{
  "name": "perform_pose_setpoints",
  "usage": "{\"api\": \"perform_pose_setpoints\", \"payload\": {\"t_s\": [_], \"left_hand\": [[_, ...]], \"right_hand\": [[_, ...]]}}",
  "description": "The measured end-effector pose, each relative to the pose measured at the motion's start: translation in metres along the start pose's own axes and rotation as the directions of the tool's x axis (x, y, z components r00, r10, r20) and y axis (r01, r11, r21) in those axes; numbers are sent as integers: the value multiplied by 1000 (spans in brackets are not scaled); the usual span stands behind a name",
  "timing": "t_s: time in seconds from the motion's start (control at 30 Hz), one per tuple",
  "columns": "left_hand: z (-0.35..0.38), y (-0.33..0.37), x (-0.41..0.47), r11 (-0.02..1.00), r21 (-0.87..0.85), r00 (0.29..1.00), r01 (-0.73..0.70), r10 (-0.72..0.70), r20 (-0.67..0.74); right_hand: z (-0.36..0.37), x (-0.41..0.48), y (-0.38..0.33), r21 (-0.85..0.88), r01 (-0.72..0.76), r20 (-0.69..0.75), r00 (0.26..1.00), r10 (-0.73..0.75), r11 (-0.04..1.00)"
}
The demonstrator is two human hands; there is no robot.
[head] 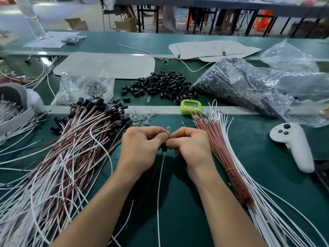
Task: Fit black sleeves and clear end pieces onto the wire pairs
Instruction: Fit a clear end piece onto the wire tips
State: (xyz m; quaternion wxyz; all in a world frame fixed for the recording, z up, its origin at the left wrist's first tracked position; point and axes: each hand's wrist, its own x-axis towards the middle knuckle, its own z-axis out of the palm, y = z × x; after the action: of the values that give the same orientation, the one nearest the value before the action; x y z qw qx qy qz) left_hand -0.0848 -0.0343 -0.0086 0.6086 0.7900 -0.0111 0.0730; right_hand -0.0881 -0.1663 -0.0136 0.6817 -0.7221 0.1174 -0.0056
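Both pinch clear end piece: left hand, right hand | black sleeve beneath | wire heaps hem mat

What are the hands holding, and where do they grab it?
Left hand and right hand pinch one wire pair at its top end, by the clear end piece, above its black sleeve.

The left hand and right hand hide most of the sleeve at frame centre. Timer digits are too small to read. The wire pile runs off the lower-left edge.
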Motion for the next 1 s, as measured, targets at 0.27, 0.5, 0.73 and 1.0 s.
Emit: {"api": "perform_pose_setpoints", "payload": {"t_s": [0.27, 0.5, 0.73, 1.0], "left_hand": [[2, 1, 1, 991, -119, 998, 57, -54, 28], [0, -2, 3, 989, -129, 997, 74, -69, 41], [-11, -1, 6, 994, -63, 966, 91, -73, 249], [-27, 1, 8, 991, -38, 885, 131, -100, 454]], "right_hand": [[-12, 3, -3, 236, -80, 124, 991, 51, 969], [-15, 3, -1, 183, 19, 102, 994, -38, 983], [-27, 3, 0, 28, 164, 142, 976, -166, 986], [-28, 2, 0, 32, 237, 296, 926, -236, 971]]}}
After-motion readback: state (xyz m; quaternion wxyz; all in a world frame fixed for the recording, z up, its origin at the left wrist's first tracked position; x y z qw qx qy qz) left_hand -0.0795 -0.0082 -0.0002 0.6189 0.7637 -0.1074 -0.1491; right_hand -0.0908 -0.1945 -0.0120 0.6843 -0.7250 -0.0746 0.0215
